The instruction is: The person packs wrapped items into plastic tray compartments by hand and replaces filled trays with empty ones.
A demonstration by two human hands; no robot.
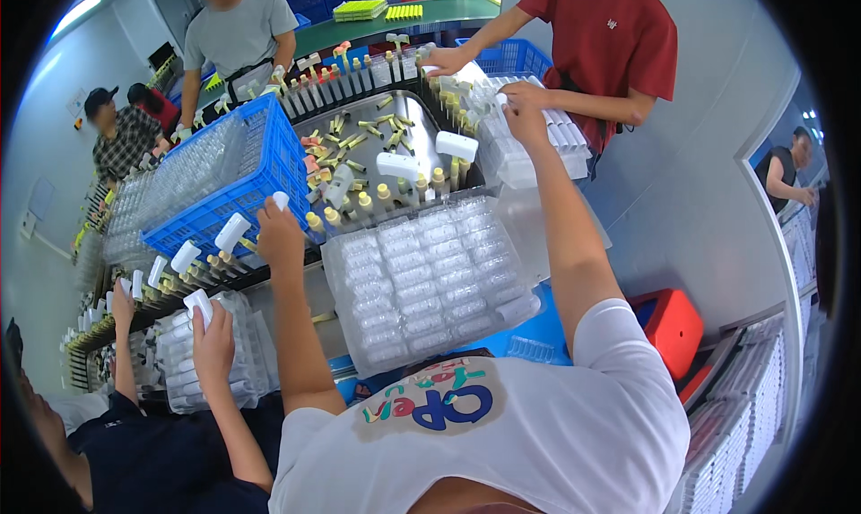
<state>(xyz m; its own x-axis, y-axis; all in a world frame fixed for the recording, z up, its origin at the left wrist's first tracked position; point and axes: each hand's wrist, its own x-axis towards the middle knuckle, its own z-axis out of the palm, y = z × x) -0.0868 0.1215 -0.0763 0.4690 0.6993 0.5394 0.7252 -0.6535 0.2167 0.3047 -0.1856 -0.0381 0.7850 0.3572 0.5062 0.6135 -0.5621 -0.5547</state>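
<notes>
In the head view, the left hand (283, 233) pinches a white piece (280, 200) beside the blue crate (285, 151), the right hand (526, 119) grips another white piece (501, 100) over the stacked trays (531, 162), and a clear tray (421, 285) lies between the forearms (581, 261).

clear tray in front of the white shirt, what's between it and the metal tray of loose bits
Between the clear tray and metal tray, the head view shows a row of yellow-topped posts with white pieces along it.
</notes>
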